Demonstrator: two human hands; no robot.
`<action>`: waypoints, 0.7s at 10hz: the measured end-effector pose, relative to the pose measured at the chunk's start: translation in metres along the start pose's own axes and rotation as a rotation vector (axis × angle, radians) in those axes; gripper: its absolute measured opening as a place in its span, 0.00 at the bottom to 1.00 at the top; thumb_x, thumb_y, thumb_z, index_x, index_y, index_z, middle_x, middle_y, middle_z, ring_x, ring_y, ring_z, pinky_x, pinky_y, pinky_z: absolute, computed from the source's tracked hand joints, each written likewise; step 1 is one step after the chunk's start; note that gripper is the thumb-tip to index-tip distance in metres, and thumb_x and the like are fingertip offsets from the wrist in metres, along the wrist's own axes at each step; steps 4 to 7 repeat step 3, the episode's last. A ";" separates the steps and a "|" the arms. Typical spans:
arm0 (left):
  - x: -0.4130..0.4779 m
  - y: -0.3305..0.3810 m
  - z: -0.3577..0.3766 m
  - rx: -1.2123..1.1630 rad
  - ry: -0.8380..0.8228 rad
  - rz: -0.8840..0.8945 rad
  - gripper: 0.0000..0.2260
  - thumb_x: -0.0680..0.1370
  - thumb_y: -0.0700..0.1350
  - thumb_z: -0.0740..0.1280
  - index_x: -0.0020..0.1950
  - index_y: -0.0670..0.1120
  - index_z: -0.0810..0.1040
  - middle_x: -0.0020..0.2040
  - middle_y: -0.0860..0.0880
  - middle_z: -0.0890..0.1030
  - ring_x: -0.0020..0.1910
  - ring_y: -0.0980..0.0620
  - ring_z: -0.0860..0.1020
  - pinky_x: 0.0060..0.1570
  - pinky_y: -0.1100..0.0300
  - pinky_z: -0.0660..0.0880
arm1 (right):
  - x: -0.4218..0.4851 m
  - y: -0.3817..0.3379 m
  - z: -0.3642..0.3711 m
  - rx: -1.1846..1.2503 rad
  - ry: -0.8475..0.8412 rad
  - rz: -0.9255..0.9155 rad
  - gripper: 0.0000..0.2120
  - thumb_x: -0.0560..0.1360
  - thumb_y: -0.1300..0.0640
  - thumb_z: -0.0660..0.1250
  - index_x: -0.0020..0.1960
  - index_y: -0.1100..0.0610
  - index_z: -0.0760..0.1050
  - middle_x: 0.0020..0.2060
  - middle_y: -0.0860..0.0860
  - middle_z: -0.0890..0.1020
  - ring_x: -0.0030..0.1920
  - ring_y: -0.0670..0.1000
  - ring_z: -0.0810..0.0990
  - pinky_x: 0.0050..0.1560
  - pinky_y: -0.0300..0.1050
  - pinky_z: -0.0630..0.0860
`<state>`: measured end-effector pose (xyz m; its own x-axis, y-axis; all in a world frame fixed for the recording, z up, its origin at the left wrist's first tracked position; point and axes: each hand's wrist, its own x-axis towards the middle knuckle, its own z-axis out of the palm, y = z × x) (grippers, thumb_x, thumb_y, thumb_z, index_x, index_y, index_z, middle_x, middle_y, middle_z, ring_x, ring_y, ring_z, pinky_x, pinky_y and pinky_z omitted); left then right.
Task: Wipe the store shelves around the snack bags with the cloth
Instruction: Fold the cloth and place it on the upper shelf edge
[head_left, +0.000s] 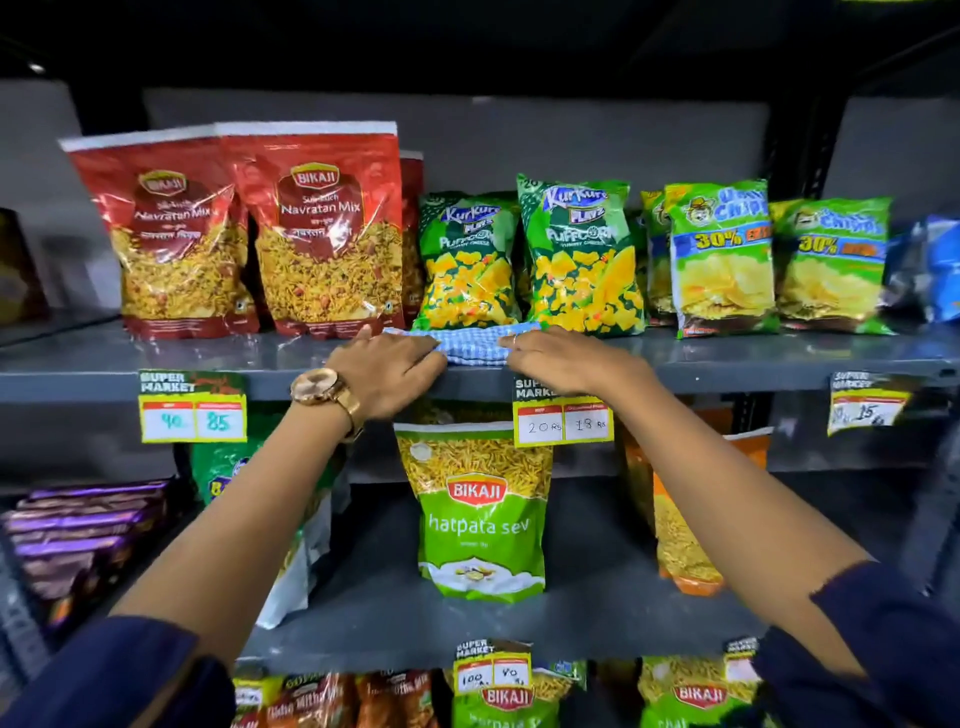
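The blue-and-white checked cloth (470, 345) lies flat on the front strip of the upper grey shelf (753, 358), just in front of the 2 green Kurkure bags (524, 260), and both hands press it down: the left hand (387, 371) covers its left end with fingers together and flat, the right hand (558, 361) pins its right end the same way, palm down. Judging by this, the wiping is at an early or middle stage; only this middle stretch is under the cloth, while the strip before the red Navratan Mix bags (249, 234) and the chips bags (774, 260) is uncovered, and the lower shelf (597, 613) with the green sev bag (480, 512) looks untouched, though dust is too fine to judge here. The shelving is painted metal, slightly glossy, with price tags (192, 408) clipped along its edge, in a dim store aisle.
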<state>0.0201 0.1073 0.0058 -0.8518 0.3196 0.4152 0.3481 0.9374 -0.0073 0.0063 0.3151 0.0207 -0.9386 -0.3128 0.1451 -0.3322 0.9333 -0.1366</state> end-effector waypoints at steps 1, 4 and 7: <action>0.001 -0.001 -0.001 -0.008 -0.069 -0.011 0.30 0.76 0.65 0.41 0.64 0.50 0.71 0.65 0.43 0.74 0.64 0.42 0.70 0.68 0.44 0.58 | -0.008 0.001 0.004 -0.202 0.145 -0.040 0.32 0.76 0.36 0.47 0.68 0.57 0.64 0.71 0.57 0.66 0.71 0.58 0.62 0.72 0.63 0.53; 0.005 0.004 -0.002 -0.042 -0.106 0.009 0.40 0.71 0.70 0.36 0.77 0.50 0.49 0.78 0.47 0.53 0.76 0.49 0.49 0.74 0.47 0.40 | -0.020 0.003 0.000 -0.121 0.247 -0.054 0.34 0.75 0.35 0.44 0.68 0.57 0.65 0.70 0.58 0.68 0.71 0.58 0.64 0.72 0.62 0.56; 0.005 0.004 -0.002 -0.042 -0.106 0.009 0.40 0.71 0.70 0.36 0.77 0.50 0.49 0.78 0.47 0.53 0.76 0.49 0.49 0.74 0.47 0.40 | -0.020 0.003 0.000 -0.121 0.247 -0.054 0.34 0.75 0.35 0.44 0.68 0.57 0.65 0.70 0.58 0.68 0.71 0.58 0.64 0.72 0.62 0.56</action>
